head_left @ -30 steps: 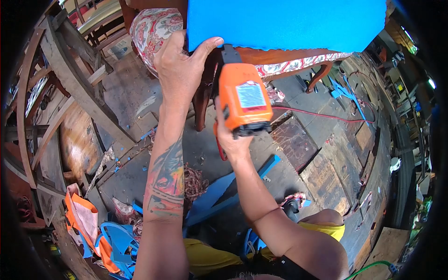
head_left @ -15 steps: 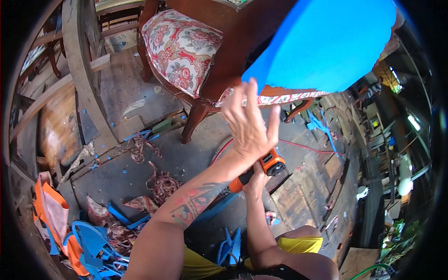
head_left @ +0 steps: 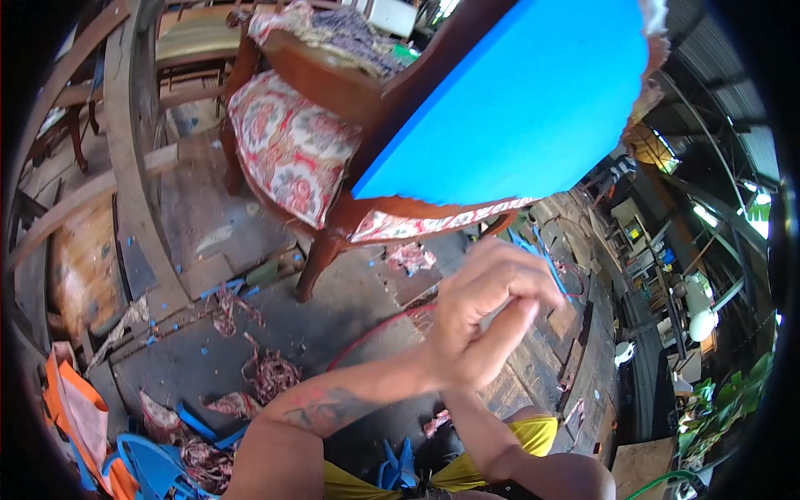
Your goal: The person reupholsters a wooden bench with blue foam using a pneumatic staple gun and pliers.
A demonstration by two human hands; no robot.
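My left hand (head_left: 492,321) is raised in front of me with its fingers curled in toward the thumb. It is apart from the chair, and whatever it may hold is too small or hidden to make out. Behind it, my right forearm (head_left: 479,429) reaches up, but the left hand and wrist cover my right hand. Beyond the hands stands a carved wooden armchair (head_left: 317,262) with a floral fabric seat (head_left: 287,150). A bright blue foam sheet (head_left: 517,108) with a ragged lower edge covers the chair's back.
Torn fabric scraps (head_left: 271,375) and blue foam offcuts (head_left: 200,425) litter the floor at left. A red hose (head_left: 375,329) curves across it. Wooden frame pieces (head_left: 137,150) stand at the left, an orange cloth (head_left: 79,392) lies lower left, and leafy plants (head_left: 729,408) are at right.
My left hand has gone from spread fingers near the foam's lower corner to curled fingers lower and farther right. The orange and black power tool in my right hand is now out of sight.
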